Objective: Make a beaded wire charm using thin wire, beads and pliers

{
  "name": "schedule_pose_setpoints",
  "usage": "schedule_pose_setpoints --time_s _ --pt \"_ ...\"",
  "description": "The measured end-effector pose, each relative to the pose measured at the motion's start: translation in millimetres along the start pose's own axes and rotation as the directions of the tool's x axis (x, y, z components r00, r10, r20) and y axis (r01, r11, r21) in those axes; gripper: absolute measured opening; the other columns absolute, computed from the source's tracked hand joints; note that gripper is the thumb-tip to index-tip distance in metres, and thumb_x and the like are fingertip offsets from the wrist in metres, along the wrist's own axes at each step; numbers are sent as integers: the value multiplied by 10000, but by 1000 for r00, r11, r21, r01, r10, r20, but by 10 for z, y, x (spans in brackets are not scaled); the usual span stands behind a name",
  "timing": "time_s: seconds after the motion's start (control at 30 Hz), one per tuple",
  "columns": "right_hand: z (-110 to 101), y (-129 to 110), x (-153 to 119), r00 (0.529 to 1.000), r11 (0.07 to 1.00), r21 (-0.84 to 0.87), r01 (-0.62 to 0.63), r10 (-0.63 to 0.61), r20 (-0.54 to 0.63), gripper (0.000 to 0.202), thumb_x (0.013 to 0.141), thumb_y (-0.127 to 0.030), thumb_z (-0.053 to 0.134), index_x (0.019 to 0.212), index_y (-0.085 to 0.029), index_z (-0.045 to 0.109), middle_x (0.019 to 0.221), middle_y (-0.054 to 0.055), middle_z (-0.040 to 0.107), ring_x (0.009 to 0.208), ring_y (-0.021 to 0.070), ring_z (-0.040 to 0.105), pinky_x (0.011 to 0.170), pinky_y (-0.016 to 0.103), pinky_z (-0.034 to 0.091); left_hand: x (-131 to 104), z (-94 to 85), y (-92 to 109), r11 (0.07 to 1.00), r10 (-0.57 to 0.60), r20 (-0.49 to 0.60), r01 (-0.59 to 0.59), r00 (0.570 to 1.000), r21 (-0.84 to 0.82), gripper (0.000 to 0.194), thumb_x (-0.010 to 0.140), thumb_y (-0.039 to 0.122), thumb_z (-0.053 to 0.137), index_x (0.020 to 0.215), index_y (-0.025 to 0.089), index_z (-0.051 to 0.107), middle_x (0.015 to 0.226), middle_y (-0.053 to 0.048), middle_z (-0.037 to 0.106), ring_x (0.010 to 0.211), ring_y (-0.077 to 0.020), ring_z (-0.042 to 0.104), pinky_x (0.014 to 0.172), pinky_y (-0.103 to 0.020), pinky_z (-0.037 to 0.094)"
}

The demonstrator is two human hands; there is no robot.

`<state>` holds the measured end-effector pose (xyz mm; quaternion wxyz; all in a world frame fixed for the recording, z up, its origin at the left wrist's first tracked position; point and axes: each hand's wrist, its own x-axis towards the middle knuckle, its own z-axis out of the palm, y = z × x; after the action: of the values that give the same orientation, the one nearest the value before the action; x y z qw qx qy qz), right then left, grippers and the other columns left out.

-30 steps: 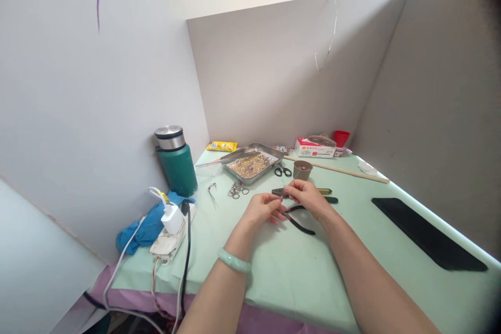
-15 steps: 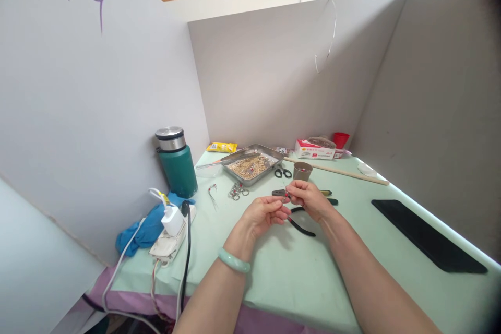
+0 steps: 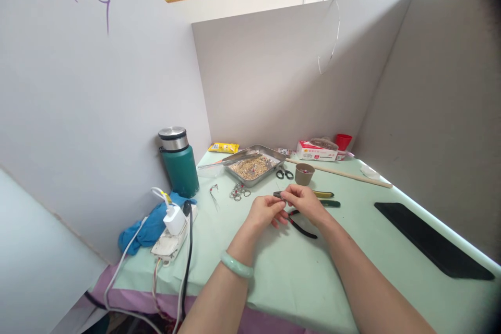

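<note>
My left hand (image 3: 266, 212) and my right hand (image 3: 304, 201) meet above the table, fingertips pinched together on a small beaded wire (image 3: 278, 187). Only a thin end of it shows above the fingers; the rest is hidden. Behind my hands lies a pair of pliers with yellow-and-green handles (image 3: 329, 203), partly covered by my right hand. Black-handled pliers (image 3: 304, 228) with red trim lie under and beside my fingers. Beyond my right hand stands a small brown cup (image 3: 303, 175) with reddish beads in it. Black scissors (image 3: 288, 175) rest to the left of the cup.
A metal tray (image 3: 247, 182) holds golden beads. Beaded rings (image 3: 238, 192) and beaded wires (image 3: 213, 195) lie left of my hands. A green flask (image 3: 180, 169), power strip (image 3: 169, 245) and blue cloth (image 3: 144, 229) stand left. A wooden stick (image 3: 352, 173) and black mat (image 3: 430, 240) lie right.
My fingertips have drawn closer together, and the red bead that showed between them is now hidden. The view has shifted slightly.
</note>
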<state>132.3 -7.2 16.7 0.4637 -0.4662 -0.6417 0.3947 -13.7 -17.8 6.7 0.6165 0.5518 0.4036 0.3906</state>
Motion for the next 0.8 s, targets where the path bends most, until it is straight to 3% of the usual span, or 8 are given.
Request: schedule_pose_setpoints --time_s 0.23,0.33,0.47,0.63,0.8 --pt "17 -62 -45 996 992 119 -39 30 79 276 700 -411 563 573 -179 484 502 -41 467 445 80 363 452 225 289 -51 -32 -13 970 -16 135 48 991 -236 305 715 379 610 805 88 615 611 -63 637 456 -104 564 446 -204 433" --pt "-3 -53 -39 998 991 128 -50 45 35 276 680 -413 586 573 -178 487 500 -43 464 437 76 341 441 226 267 -63 -51 10 953 -56 161 101 985 -287 341 756 404 561 846 78 600 732 -120 669 555 -139 619 510 -230 470" --pt "-55 -10 -2 995 992 108 -68 76 -67 270 658 -395 611 547 -181 490 462 -61 421 432 76 315 450 231 242 -37 -53 5 964 -56 111 82 992 -251 414 768 470 517 900 81 570 876 -179 663 620 -192 651 521 -278 497" --pt "-83 -3 10 992 990 112 -82 92 -89 269 653 -371 619 526 -182 476 455 -63 416 436 76 314 463 234 240 -23 -16 -12 991 -19 73 29 997 -133 288 713 301 625 893 78 591 746 -120 666 549 -165 635 448 -222 463" --pt "-92 -43 -24 998 985 166 -54 58 -23 273 689 -415 575 568 -194 470 458 -66 398 438 86 338 468 237 271 -72 -35 11 943 17 191 47 981 -329 243 731 239 608 898 63 617 692 -92 657 559 -122 620 511 -197 472"
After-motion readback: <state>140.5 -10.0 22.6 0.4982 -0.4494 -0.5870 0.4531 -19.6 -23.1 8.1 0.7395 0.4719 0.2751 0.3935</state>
